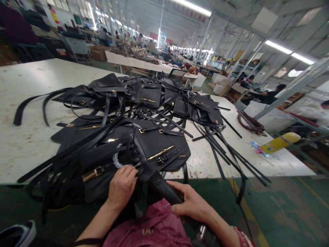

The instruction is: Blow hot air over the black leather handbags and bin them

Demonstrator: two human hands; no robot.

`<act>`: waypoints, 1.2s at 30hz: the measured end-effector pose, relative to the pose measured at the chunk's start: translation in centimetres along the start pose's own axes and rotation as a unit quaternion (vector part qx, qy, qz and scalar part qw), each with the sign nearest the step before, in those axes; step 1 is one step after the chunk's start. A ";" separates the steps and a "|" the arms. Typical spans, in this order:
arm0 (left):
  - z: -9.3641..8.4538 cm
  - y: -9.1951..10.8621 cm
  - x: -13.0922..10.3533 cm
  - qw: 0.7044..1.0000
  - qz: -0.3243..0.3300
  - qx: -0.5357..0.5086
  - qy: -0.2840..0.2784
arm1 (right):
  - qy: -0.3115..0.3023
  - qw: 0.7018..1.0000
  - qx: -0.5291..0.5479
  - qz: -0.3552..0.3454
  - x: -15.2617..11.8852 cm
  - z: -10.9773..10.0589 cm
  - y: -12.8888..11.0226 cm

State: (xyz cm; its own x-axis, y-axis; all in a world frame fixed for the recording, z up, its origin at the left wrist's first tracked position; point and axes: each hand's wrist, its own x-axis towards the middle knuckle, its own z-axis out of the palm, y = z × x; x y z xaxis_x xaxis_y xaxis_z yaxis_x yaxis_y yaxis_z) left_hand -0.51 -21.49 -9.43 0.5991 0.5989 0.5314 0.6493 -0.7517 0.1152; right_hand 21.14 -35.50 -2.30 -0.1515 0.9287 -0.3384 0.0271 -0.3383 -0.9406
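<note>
The right grip (192,203) holds a smooth, elongated black object (164,188) near gold-zipped bags (160,144).

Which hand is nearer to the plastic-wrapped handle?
The left. The left hand is just below the plastic-wrapped handle; the right hand is farther off, lower and to the right.

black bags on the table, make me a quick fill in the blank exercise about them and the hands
The bags lie on a table whose top is ____.
The zips are ____ in colour.
The container lying near the table's right end is ____.
Nearer the container than the left hand is the ____ hand.
Missing words: white; gold; yellow; right.
</note>
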 end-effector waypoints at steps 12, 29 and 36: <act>0.3 -0.4 -0.5 0.999 0.007 -0.032 0.024 | -0.044 0.997 0.050 -0.023 1.7 0.9 0.1; 1.4 -0.7 -1.1 0.996 0.058 -0.009 0.070 | 0.081 0.989 0.112 -0.053 0.5 -1.6 -0.2; 1.3 0.8 -1.2 0.993 0.041 -0.054 0.093 | 0.196 0.980 0.027 -0.003 1.9 -10.2 0.4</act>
State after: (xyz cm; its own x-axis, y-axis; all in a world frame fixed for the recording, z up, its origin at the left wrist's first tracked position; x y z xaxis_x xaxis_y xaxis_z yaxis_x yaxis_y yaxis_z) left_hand -0.11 -22.52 -11.07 0.5443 0.4815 0.6869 0.5429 -0.8265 0.1491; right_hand 30.92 -32.37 -3.61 0.2402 0.9142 -0.3263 -0.0263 -0.3299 -0.9436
